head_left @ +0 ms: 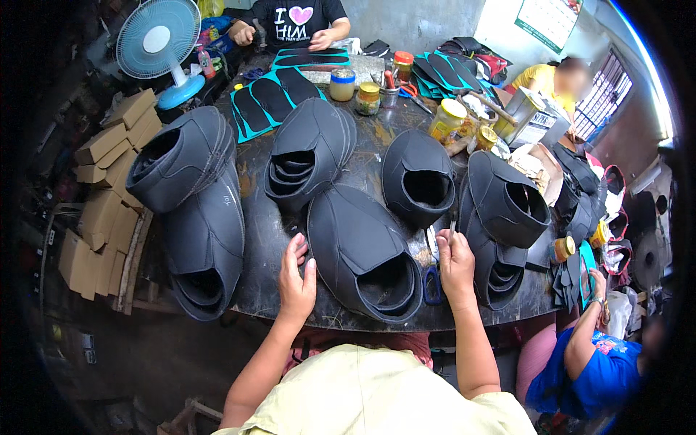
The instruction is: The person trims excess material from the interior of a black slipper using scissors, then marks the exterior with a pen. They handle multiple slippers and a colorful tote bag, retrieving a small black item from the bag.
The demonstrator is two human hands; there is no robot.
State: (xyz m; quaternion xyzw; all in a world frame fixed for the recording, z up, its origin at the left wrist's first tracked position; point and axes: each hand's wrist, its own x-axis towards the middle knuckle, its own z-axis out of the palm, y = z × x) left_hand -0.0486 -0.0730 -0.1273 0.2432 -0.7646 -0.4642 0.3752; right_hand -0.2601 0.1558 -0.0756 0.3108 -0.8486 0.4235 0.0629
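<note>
Black shoe uppers, several nested in stacks, lie across a dark worktable. In front of me one stack (359, 250) has its round opening toward me. My left hand (296, 283) is beside its left edge, thumb and fingers apart, apparently holding nothing. On the other side, my right hand (457, 264) is closed with a thin upright tool (453, 225) between thumb and fingers; its exact kind is too small to tell. Scissors with blue handles (433, 285) lie between that stack and my right hand. Another upper (418, 174) sits just beyond, and more stacks (500, 210) stand to the right.
Teal sheets with black pieces (268, 105), glue jars (449, 116) and a metal can (522, 116) stand at the back. A blue fan (156, 43) and cardboard boxes (109, 196) are left. Co-workers sit across the table and at right, one in a blue shirt (591, 370).
</note>
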